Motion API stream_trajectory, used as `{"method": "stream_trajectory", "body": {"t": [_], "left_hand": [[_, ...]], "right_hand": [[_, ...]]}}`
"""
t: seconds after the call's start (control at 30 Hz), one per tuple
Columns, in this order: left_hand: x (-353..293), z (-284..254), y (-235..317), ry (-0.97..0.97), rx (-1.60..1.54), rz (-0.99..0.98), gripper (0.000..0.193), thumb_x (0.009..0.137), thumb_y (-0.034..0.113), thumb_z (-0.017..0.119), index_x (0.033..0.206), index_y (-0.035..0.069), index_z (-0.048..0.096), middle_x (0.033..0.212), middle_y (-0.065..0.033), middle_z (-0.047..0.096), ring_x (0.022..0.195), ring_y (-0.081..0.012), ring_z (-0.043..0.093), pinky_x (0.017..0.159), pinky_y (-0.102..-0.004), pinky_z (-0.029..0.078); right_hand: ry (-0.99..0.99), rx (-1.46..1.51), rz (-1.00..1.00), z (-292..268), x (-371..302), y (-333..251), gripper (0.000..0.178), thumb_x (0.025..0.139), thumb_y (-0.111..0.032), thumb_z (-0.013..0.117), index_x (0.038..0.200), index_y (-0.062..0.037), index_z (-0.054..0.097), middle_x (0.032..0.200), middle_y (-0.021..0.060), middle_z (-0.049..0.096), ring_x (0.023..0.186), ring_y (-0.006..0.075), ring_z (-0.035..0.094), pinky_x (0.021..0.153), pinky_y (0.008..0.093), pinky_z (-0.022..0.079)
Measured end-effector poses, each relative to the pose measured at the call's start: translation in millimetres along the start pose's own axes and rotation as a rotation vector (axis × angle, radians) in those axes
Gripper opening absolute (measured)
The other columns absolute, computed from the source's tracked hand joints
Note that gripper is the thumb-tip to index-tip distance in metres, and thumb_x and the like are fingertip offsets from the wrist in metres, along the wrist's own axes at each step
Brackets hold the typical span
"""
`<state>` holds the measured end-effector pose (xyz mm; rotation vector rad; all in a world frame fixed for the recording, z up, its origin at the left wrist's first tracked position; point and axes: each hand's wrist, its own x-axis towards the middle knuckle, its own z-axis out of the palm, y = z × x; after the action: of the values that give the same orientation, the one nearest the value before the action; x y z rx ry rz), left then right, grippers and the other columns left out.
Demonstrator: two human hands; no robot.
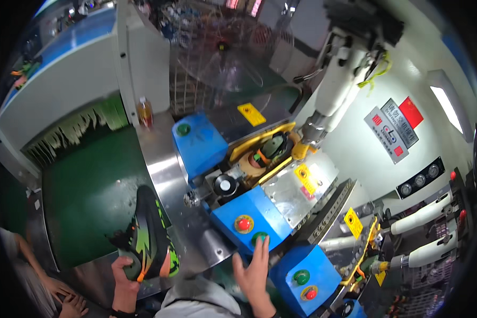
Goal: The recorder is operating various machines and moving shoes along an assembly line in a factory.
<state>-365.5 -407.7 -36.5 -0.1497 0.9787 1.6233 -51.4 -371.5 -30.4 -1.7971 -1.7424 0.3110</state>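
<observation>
Head: shoe (155, 236) over belt (90, 196) edge

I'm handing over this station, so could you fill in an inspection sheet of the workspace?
Surface: green belt beside a shiny metal ledge.
Job's things: black shoe, held; another shoe in the machine.
Clutter: bottle of amber liquid at the ledge's far end.
Grip: left hand closed on the black shoe; right hand open at the green button, contact unclear.
Cables: yellow-green cord beside the white cylinder.
Surroundings: another person's hands at lower left.
</observation>
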Motion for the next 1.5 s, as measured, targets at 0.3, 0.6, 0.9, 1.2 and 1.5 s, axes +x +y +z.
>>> {"method": "stream_trajectory", "body": {"t": [0.3,0.6,0.9,1.2,1.5], "left_hand": [[-133,-106,23,0.319,0.028,0.145,0.037,0.066,0.006,0.055,0.102,-0.001,0.059,0.093,-0.0127,0.066,0.086,-0.0287,0.066,0.085,-0.0418,0.054],[-123,-315,33,0.843,0.622,0.621,0.055,0.061,-0.006,0.062,0.114,0.002,0.052,0.097,-0.0065,0.060,0.087,-0.0191,0.059,0.078,-0.0318,0.049],[-84,-242,26,0.363,1.321,0.925,0.039,0.073,0.005,0.064,0.110,-0.001,0.054,0.106,-0.0203,0.057,0.102,-0.0394,0.056,0.088,-0.0438,0.046],[203,-227,121,0.860,0.976,0.813,0.059,0.079,0.011,0.065,0.131,-0.003,0.040,0.133,-0.0247,0.041,0.128,-0.0421,0.038,0.106,-0.0471,0.033],[324,-334,197,1.253,1.527,0.663,0.057,0.089,0.022,0.053,0.136,-0.007,0.037,0.147,-0.0283,0.027,0.139,-0.0434,0.021,0.114,-0.0552,0.013]], "right_hand": [[-0.672,0.755,0.067,11,-126,-34,0.038,0.089,-0.014,0.063,0.123,0.0021,0.056,0.113,0.0212,0.065,0.106,0.0293,0.064,0.089,0.0363,0.050],[-0.770,0.696,0.229,67,-102,-37,0.034,0.086,-0.005,0.061,0.117,0.0081,0.055,0.105,0.0205,0.068,0.097,0.0241,0.067,0.085,0.0324,0.052],[-1.191,0.507,-0.116,181,-90,-205,0.035,0.088,-0.010,0.062,0.119,0.0031,0.055,0.108,0.0169,0.068,0.101,0.0229,0.067,0.088,0.0313,0.052],[-1.380,0.527,-0.645,361,-12,-391,0.032,0.090,-0.010,0.059,0.119,0.0032,0.055,0.110,0.0189,0.067,0.102,0.0274,0.067,0.087,0.0345,0.053],[-1.318,0.222,-0.723,598,58,-392,0.031,0.087,-0.017,0.052,0.111,-0.0015,0.062,0.100,0.0229,0.067,0.095,0.0359,0.065,0.085,0.0420,0.051]]}}
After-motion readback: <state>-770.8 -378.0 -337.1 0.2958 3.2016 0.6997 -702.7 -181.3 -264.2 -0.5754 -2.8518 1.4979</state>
